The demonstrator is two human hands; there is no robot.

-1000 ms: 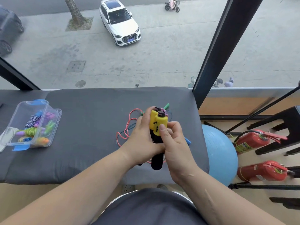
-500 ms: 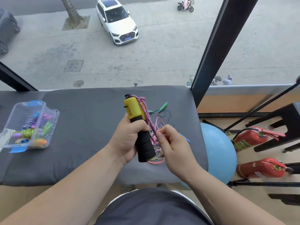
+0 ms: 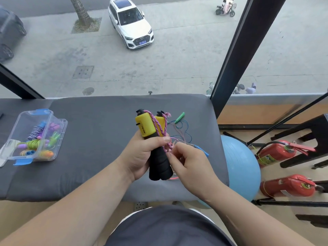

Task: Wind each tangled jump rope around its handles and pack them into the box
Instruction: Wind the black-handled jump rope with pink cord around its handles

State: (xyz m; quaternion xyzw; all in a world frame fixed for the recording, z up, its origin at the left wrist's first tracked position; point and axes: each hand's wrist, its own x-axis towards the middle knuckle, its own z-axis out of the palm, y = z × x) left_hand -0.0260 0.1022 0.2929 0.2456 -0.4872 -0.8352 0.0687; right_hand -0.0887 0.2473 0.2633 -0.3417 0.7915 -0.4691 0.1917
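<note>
Change since the earlier frame: the right hand [image 3: 190, 167] had drawn in against the handles [image 3: 158, 162], and a second yellow top showed beside the first.

- Bench [image 3: 99, 139]: grey padded, under a window.
- Blue ball [image 3: 239, 166]: on the floor at the bench's right end.
- Fire extinguishers [image 3: 276, 151]: two, red, lying beyond the ball.
- Box [image 3: 61, 132]: clear, lid open, on the bench's left, holding wound ropes [image 3: 35, 139].
- Left hand [image 3: 140, 157]: fingers clenched round both handles, held upright over the bench.
- Right hand: fingers pinched a strand of pink rope [image 3: 159, 128] just beside the handles.
- Pink rope: ran down the yellow tops.
- Green-handled rope [image 3: 180, 115]: loose on the bench behind.
</note>
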